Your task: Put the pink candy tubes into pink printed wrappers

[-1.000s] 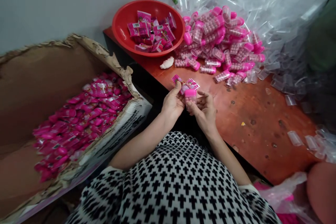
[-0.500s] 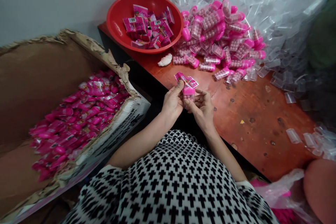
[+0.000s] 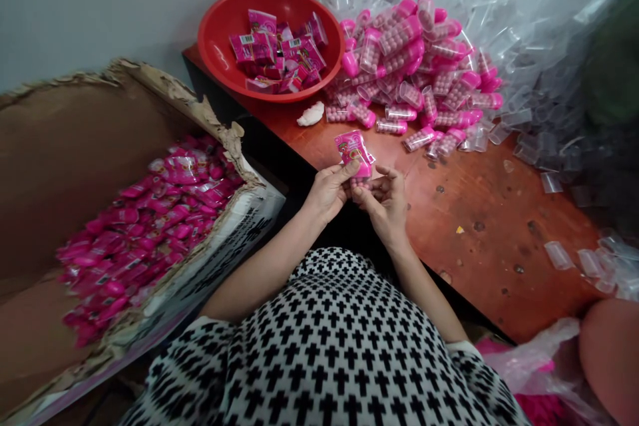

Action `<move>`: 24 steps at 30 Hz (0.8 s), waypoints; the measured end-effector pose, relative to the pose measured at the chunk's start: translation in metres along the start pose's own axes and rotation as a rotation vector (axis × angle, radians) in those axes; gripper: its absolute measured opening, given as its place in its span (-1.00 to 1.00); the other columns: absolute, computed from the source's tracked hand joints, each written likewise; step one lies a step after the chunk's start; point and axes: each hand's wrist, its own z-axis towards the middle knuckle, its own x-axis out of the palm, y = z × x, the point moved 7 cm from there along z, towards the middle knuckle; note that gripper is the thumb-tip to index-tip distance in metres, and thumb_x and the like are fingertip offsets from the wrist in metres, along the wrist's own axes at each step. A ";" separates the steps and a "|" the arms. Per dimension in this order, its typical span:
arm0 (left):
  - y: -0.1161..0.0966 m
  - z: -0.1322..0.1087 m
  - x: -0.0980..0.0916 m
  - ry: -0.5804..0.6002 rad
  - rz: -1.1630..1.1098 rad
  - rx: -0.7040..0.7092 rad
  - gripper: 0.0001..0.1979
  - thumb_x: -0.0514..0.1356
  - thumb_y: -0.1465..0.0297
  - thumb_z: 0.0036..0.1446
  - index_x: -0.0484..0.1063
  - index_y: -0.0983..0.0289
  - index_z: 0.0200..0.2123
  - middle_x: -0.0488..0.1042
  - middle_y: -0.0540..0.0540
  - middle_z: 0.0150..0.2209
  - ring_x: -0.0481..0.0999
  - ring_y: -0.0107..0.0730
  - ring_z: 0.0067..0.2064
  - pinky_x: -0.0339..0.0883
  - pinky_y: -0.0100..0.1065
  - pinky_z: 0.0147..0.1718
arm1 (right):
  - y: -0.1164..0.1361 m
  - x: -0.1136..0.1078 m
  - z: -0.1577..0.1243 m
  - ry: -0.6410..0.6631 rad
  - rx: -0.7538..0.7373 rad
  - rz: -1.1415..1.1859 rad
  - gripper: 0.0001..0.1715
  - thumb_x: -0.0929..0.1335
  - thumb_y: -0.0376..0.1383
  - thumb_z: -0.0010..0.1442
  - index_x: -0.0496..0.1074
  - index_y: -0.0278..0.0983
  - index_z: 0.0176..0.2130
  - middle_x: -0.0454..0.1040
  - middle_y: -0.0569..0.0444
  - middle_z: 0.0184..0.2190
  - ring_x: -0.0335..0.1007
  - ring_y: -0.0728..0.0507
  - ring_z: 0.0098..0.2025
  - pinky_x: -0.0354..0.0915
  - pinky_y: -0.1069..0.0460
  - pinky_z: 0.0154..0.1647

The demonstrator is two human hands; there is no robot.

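Observation:
My left hand (image 3: 329,190) pinches a pink printed wrapper (image 3: 352,145) against the pink cap of a small clear candy tube (image 3: 361,174), its thumb on top. The wrapper stands up beyond the cap. From the other side my right hand (image 3: 384,203) grips the tube's lower end, thumb in front and fingers bent behind it. Pale pink balls show through the tube's wall. Both hands are close together over the near edge of the reddish-brown table (image 3: 474,259).
A red bowl (image 3: 210,56) of pink packets stands at the back left. Beside it lies a heap of pink-capped tubes (image 3: 399,46). Clear empty tubes (image 3: 539,146) are at the right. A torn cardboard box (image 3: 234,140) with many pink packets (image 3: 150,219) is on my left.
The wrapper, folded over and askew before, now stands straighter with its printed face showing. My left thumb has moved down and right onto the cap. My right hand has hardly moved.

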 end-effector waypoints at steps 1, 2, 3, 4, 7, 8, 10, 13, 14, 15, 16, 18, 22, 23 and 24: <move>-0.002 0.001 -0.001 0.008 0.028 0.000 -0.65 0.47 0.27 -0.24 0.47 0.42 -0.53 0.44 0.06 -0.58 0.39 -0.52 -0.56 0.30 -0.45 -0.54 | -0.001 0.001 0.001 0.016 0.044 0.060 -0.43 0.48 -0.22 0.03 0.21 -0.12 -0.03 0.40 0.26 -0.43 0.43 0.02 -0.49 0.39 0.12 -0.52; -0.004 0.001 -0.001 0.015 0.058 0.004 -0.66 0.47 0.28 -0.25 0.47 0.42 -0.55 0.43 0.05 -0.59 0.38 -0.54 -0.57 0.28 -0.46 -0.55 | -0.002 0.002 0.001 0.033 0.088 0.123 -0.43 0.48 -0.23 0.03 0.19 -0.13 -0.04 0.41 0.28 -0.46 0.42 0.02 -0.51 0.36 0.13 -0.56; -0.006 0.002 -0.002 0.021 0.091 0.011 -0.67 0.47 0.29 -0.26 0.47 0.42 -0.57 0.43 0.05 -0.59 0.38 -0.55 -0.57 0.27 -0.47 -0.55 | -0.003 0.004 0.002 0.049 0.125 0.180 -0.43 0.48 -0.24 0.03 0.19 -0.14 -0.04 0.41 0.30 -0.48 0.42 0.03 -0.54 0.34 0.15 -0.60; -0.008 0.002 -0.002 0.027 0.124 0.019 -0.68 0.47 0.30 -0.26 0.47 0.41 -0.59 0.43 0.05 -0.59 0.38 -0.55 -0.57 0.28 -0.46 -0.54 | -0.004 0.005 0.003 0.057 0.150 0.223 -0.42 0.48 -0.25 0.02 0.18 -0.15 -0.04 0.41 0.30 -0.49 0.42 0.03 -0.55 0.32 0.16 -0.62; -0.010 0.002 -0.001 0.044 0.214 0.041 -0.70 0.45 0.30 -0.21 0.48 0.41 -0.59 0.45 0.06 -0.58 0.40 -0.53 -0.55 0.32 -0.43 -0.49 | -0.004 0.003 0.004 0.025 0.134 0.215 -0.41 0.49 -0.26 0.00 0.19 -0.15 -0.05 0.42 0.31 -0.49 0.41 0.04 -0.55 0.34 0.16 -0.60; -0.010 0.002 0.000 0.043 0.229 0.044 -0.70 0.44 0.29 -0.19 0.49 0.41 -0.58 0.46 0.07 -0.57 0.42 -0.51 -0.54 0.33 -0.42 -0.48 | -0.003 0.001 0.004 -0.001 0.103 0.180 -0.41 0.50 -0.26 -0.01 0.20 -0.14 -0.05 0.42 0.30 -0.48 0.41 0.05 -0.53 0.35 0.16 -0.57; -0.008 0.001 0.000 0.033 0.225 0.040 -0.70 0.43 0.28 -0.18 0.50 0.41 -0.57 0.48 0.09 -0.55 0.44 -0.48 -0.52 0.34 -0.41 -0.47 | -0.002 -0.002 0.004 -0.033 0.059 0.130 -0.40 0.51 -0.26 -0.02 0.22 -0.14 -0.04 0.42 0.29 -0.46 0.42 0.05 -0.50 0.37 0.15 -0.52; -0.006 0.000 0.000 0.017 0.191 0.032 -0.70 0.44 0.28 -0.20 0.50 0.42 -0.57 0.48 0.10 -0.55 0.43 -0.49 -0.53 0.34 -0.41 -0.48 | -0.007 0.001 0.005 0.015 0.125 0.205 -0.40 0.50 -0.23 -0.01 0.20 -0.14 -0.04 0.42 0.30 -0.50 0.41 0.04 -0.55 0.31 0.16 -0.61; -0.006 0.000 0.001 0.025 0.182 0.024 -0.70 0.44 0.28 -0.20 0.51 0.42 -0.55 0.48 0.10 -0.55 0.42 -0.48 -0.54 0.35 -0.40 -0.49 | -0.009 0.003 0.006 0.041 0.161 0.250 -0.40 0.50 -0.22 -0.01 0.19 -0.15 -0.05 0.41 0.31 -0.52 0.40 0.03 -0.58 0.28 0.17 -0.66; -0.005 0.000 0.002 0.043 0.172 0.009 -0.70 0.43 0.28 -0.20 0.52 0.43 -0.54 0.48 0.10 -0.55 0.42 -0.47 -0.54 0.35 -0.38 -0.49 | -0.009 0.004 0.006 0.060 0.185 0.287 -0.40 0.49 -0.21 -0.01 0.18 -0.15 -0.05 0.41 0.32 -0.53 0.39 0.03 -0.60 0.25 0.17 -0.69; -0.004 0.000 0.004 0.064 0.162 -0.006 -0.69 0.43 0.27 -0.20 0.53 0.43 -0.52 0.49 0.12 -0.54 0.43 -0.46 -0.54 0.36 -0.37 -0.50 | -0.009 0.005 0.007 0.066 0.194 0.310 -0.39 0.50 -0.20 -0.02 0.19 -0.15 -0.05 0.40 0.32 -0.54 0.39 0.03 -0.61 0.24 0.17 -0.70; -0.002 0.000 0.006 0.099 0.155 -0.025 -0.68 0.43 0.27 -0.20 0.53 0.44 -0.50 0.50 0.14 -0.52 0.44 -0.43 -0.52 0.35 -0.37 -0.51 | -0.007 0.003 0.006 0.036 0.181 0.306 -0.40 0.50 -0.21 -0.03 0.20 -0.15 -0.07 0.40 0.33 -0.52 0.39 0.04 -0.60 0.25 0.17 -0.69; -0.004 -0.002 0.005 0.071 0.225 0.040 -0.70 0.43 0.28 -0.18 0.54 0.43 -0.51 0.51 0.12 -0.51 0.45 -0.46 -0.52 0.35 -0.39 -0.49 | -0.001 -0.003 0.004 -0.082 0.112 0.211 -0.43 0.51 -0.25 -0.05 0.22 -0.13 -0.10 0.41 0.31 -0.47 0.41 0.06 -0.54 0.35 0.17 -0.58; -0.005 -0.003 0.004 0.052 0.245 0.061 -0.70 0.43 0.28 -0.18 0.54 0.43 -0.51 0.51 0.11 -0.51 0.45 -0.46 -0.52 0.35 -0.39 -0.48 | -0.001 -0.003 0.003 -0.084 0.113 0.207 -0.43 0.51 -0.26 -0.04 0.22 -0.13 -0.10 0.41 0.30 -0.47 0.41 0.06 -0.54 0.35 0.17 -0.57; -0.006 -0.004 0.004 0.033 0.256 0.075 -0.70 0.44 0.27 -0.19 0.54 0.42 -0.52 0.50 0.10 -0.53 0.44 -0.47 -0.53 0.35 -0.39 -0.49 | -0.002 -0.002 0.003 -0.069 0.126 0.220 -0.44 0.50 -0.25 -0.03 0.21 -0.14 -0.10 0.42 0.30 -0.48 0.41 0.05 -0.55 0.34 0.16 -0.59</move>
